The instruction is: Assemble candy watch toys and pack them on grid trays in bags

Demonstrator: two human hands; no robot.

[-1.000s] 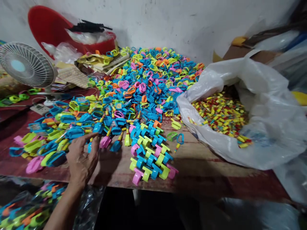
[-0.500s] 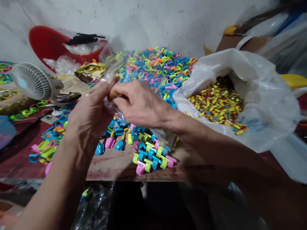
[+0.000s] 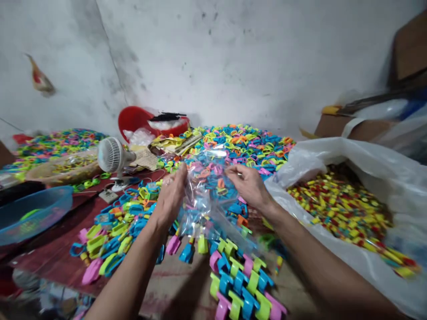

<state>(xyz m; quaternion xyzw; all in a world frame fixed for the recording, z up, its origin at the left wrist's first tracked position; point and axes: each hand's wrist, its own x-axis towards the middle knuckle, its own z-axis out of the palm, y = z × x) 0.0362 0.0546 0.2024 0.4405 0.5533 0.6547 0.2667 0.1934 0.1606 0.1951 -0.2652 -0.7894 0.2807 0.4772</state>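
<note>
My left hand [image 3: 171, 196] and my right hand [image 3: 247, 186] are raised over the table, each pinching one side of a small clear plastic bag [image 3: 208, 195] and holding its mouth apart. The bag hangs between them, empty as far as I can see. Below it lies a neat interlocked stack of blue, green and pink plastic toy pieces [image 3: 240, 286]. Behind and around it spreads a big loose heap of coloured plastic rings and pieces [image 3: 240, 142].
A large white plastic bag [image 3: 370, 164] of small yellow and red pieces [image 3: 340, 206] sits at the right. A small white fan [image 3: 111, 155], a red basin [image 3: 140, 120] and a blue bowl [image 3: 33, 215] stand at the left. Cardboard box [image 3: 360, 129] behind.
The left hand rose from the table, the right hand came in, and together they took a clear bag and pulled it open. The camera tilted up, away from the table's near edge.
</note>
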